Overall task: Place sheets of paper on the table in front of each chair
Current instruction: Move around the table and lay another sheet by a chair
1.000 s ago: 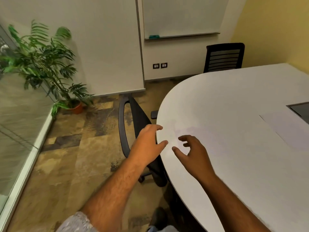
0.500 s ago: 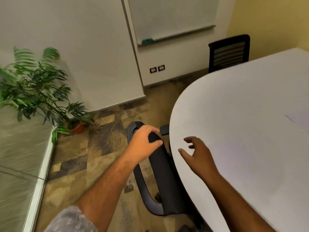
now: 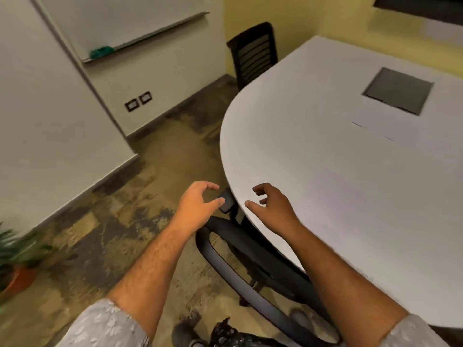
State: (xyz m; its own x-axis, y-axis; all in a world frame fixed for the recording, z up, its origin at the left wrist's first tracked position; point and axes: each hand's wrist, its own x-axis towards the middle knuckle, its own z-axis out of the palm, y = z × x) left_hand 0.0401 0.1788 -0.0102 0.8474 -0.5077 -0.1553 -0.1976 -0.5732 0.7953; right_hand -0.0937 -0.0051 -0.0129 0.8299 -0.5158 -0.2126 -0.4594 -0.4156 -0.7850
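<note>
**Entry: two empty hands at table edge, paper stack out of reach**

Left hand [image 3: 198, 205]: open, fingers loosely curled, nothing in it. Hovers over the floor just beside the armrest [image 3: 226, 201] of the near chair [image 3: 240, 266], which is tucked under the table [image 3: 288, 146].

Right hand [image 3: 271, 205]: open, fingers half curled, nothing in it. Sits over the table's rim; whether the fingertips touch the top cannot be told.

Stack [image 3: 385, 121]: white paper lying flat on the table, one end against the dark panel [image 3: 398, 90]. Well apart from both hands, up and to the right of the right hand. A faint pale patch shows on the top beyond the right hand; whether it is a sheet cannot be told, white on white.

Far chair [image 3: 254, 52]: at the table's far curve, no sheet visible before it.

Risks, as judged:
- White paper on a white top reads poorly; a place could be counted as served or missed in error.
- Pinching from the stack may lift several sheets at once, since they cling.
- The near chair's armrest stands close to the left hand; a careless swing could knock it and roll the chair.
- A sheet laid near the curved rim could slide off.
</note>
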